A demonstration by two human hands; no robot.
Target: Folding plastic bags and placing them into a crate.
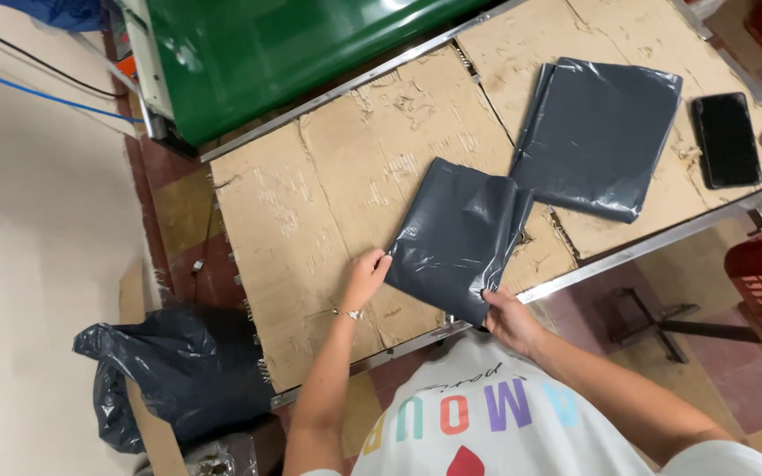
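- a dark grey, glossy plastic mailing bag [456, 238] lies flat on the worn brown cardboard-covered table [310, 220], near the front edge, tilted so one corner points toward the person.
- the left hand [365, 278] rests at the bag's left corner, fingertips [384, 262] touching its edge; whether they pinch it or only press, i cannot tell.
- the right hand [509, 319] is closed on the bag's bottom corner at the table's metal rim, thumb on top of the plastic.
- a stack of similar dark grey plastic bags [597, 137] lies just beyond, up and to the right, its corner just beside the held bag.
- a black smartphone [727, 139] lies screen-up right of that stack.
- a crumpled black bin bag [174, 370] sits on the floor left of the table.
- a green machine body [284, 53] stands behind the table.
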